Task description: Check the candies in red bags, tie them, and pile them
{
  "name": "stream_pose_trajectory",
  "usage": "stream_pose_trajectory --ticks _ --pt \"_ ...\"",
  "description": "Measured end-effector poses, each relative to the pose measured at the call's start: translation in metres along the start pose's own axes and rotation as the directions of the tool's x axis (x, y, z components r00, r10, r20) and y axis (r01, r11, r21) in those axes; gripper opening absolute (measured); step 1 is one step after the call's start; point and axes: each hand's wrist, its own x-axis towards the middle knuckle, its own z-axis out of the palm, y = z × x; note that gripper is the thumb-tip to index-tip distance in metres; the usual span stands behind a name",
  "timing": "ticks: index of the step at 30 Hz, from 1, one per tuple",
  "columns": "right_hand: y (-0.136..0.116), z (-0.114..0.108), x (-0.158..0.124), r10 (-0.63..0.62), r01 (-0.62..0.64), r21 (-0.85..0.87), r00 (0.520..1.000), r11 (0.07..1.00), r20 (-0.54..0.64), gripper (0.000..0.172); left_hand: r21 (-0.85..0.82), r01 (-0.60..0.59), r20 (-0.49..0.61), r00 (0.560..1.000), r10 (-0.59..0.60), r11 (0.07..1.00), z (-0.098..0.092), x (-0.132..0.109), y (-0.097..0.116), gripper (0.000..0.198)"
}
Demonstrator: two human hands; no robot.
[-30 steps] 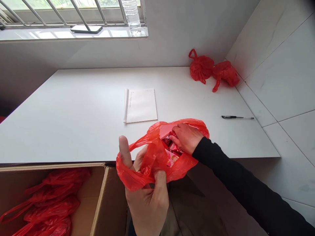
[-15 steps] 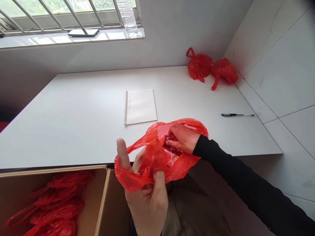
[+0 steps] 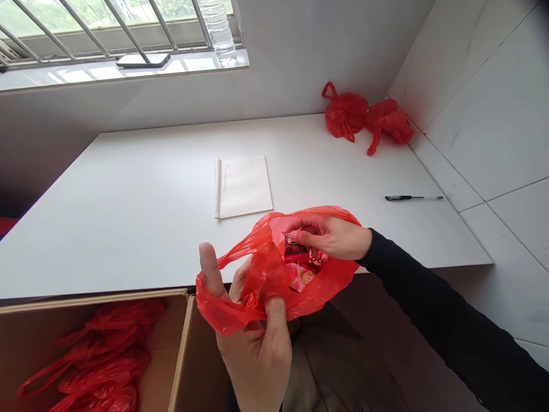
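Note:
My left hand (image 3: 259, 337) is closed on a red plastic bag (image 3: 319, 300), its thumb and fingers gripping the bunched side while one finger pokes up through a handle. The bag's mouth gapes toward me at the table's front edge. Inside it, my right hand (image 3: 332, 234) pinches a small dark red wrapped packet (image 3: 294, 250) between thumb and fingers; the fingertips are partly hidden. Below that packet lie a pink flowered packet (image 3: 300, 276) and a shiny red one (image 3: 317, 257). What lies deeper in the bag is hidden.
A cardboard box (image 3: 182, 343) at the lower left holds several red bags (image 3: 107, 355). On the white table (image 3: 141, 212) are a notebook (image 3: 244, 187), a pen (image 3: 407, 198) and two tied red bags (image 3: 346, 114). The windowsill bears a phone (image 3: 143, 60) and a bottle (image 3: 221, 34).
My right hand has drawn slightly right and turned within the bag's mouth, and the dark red packet at its fingertips shows more. My left hand still grips the bag.

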Motion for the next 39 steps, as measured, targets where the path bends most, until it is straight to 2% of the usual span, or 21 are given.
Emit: stream_pose_trajectory --ticks 3,4,8,12,23,33,39 --pt "-0.0007 -0.0018 -0.001 -0.027 -0.029 0.293 0.983 0.956 0.183 0.025 0.003 -0.002 0.009 1.0 0.002 1.0 -0.0003 0.0004 0.0001 0.091" --pt "-0.0007 -0.0021 -0.0014 -0.035 -0.047 0.368 0.977 0.928 0.212 0.024 0.001 -0.005 0.011 1.0 0.005 1.0 -0.0002 0.0006 0.0004 0.091" --pt "0.0016 -0.0021 -0.0029 -0.026 -0.149 0.526 0.95 0.837 0.311 0.033 -0.046 0.006 0.01 1.0 -0.006 0.999 0.0003 0.0017 0.0025 0.092" --pt "0.003 -0.0013 -0.0038 -0.033 -0.186 0.532 0.926 0.826 0.376 0.041 -0.046 0.02 0.009 1.0 -0.02 0.999 -0.0002 0.0023 0.0037 0.091" --pt "0.0 -0.0023 -0.0071 -0.034 -0.194 0.556 0.927 0.808 0.373 0.034 -0.055 0.035 0.033 0.999 -0.033 0.998 0.0003 0.0003 -0.002 0.092" --pt "-0.0032 -0.004 -0.0088 -0.027 -0.216 0.587 0.926 0.781 0.377 0.045 -0.038 0.011 0.026 1.0 -0.01 0.999 0.0029 0.0017 0.0013 0.091" --pt "0.001 -0.0038 -0.0065 0.001 -0.244 0.593 0.925 0.767 0.38 0.043 -0.001 -0.008 0.022 1.0 0.008 1.0 0.0015 0.0014 -0.0017 0.093"
